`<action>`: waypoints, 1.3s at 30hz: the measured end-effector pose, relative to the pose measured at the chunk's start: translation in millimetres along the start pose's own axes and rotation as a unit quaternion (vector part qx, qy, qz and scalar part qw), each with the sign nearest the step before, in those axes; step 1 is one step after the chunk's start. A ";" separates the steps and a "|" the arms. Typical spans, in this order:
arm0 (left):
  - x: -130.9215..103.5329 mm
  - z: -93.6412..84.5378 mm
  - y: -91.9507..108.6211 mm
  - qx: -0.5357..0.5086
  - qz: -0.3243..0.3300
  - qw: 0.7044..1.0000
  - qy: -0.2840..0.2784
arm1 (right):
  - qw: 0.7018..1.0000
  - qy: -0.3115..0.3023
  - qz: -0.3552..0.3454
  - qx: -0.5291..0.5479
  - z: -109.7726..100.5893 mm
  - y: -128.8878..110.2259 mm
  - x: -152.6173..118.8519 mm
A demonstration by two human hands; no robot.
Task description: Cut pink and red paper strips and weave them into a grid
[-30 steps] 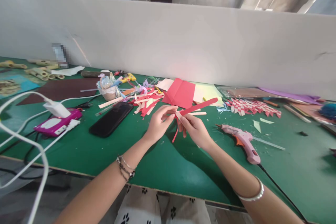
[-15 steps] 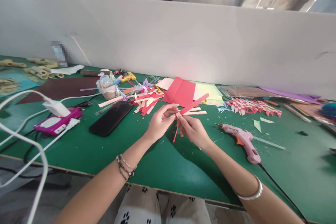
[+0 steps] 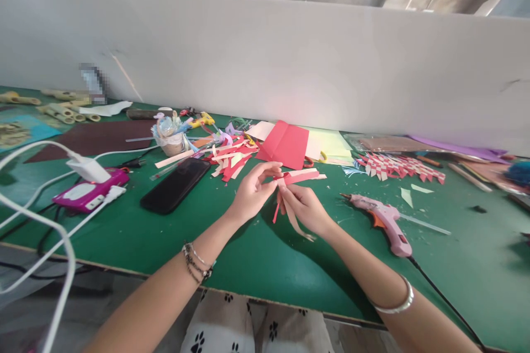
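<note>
At 12 o'clock, left hand (image 3: 253, 190) and right hand (image 3: 307, 207) pinch paper strips (image 3: 301, 177) (2 ends dangle); slackening could unravel them.

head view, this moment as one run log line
left hand: gripping paper strips | right hand: gripping paper strips | pink glue gun: on table

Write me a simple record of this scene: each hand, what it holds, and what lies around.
Left hand: pinching red and pale paper strips where they meet
Right hand: gripping the same strips from the other side
Hanging below: a narrow red end and a longer pale strip
Left of hands: black phone, lying flat
Right of hands: pink glue gun, on its side
Beyond hands: red paper sheet
Surface: green table
</note>
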State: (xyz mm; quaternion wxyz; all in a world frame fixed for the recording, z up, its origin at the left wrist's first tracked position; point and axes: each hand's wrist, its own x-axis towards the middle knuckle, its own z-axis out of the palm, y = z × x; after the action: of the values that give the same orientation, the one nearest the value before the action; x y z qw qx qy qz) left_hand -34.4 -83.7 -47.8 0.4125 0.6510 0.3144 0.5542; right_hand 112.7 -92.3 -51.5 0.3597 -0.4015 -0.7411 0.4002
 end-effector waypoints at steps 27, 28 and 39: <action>1.8 -6.3 0.9 0.113 -0.055 0.991 -0.049 | 1.000 0.020 -0.004 0.018 -4.6 3.8 0.8; 1.8 -7.3 1.1 0.128 -0.051 0.988 -0.063 | 1.000 0.014 -0.009 0.003 -5.5 3.6 0.5; 8.8 -18.2 2.1 0.148 -0.015 0.988 -0.036 | 0.990 -0.014 -0.021 -0.137 -23.8 4.1 11.1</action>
State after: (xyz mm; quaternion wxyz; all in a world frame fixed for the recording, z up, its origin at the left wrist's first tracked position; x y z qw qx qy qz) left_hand -50.7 -73.6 -41.1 0.3313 0.7198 0.3873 0.4713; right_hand 129.5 -73.8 -42.7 0.2991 -0.4255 -0.8025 0.2923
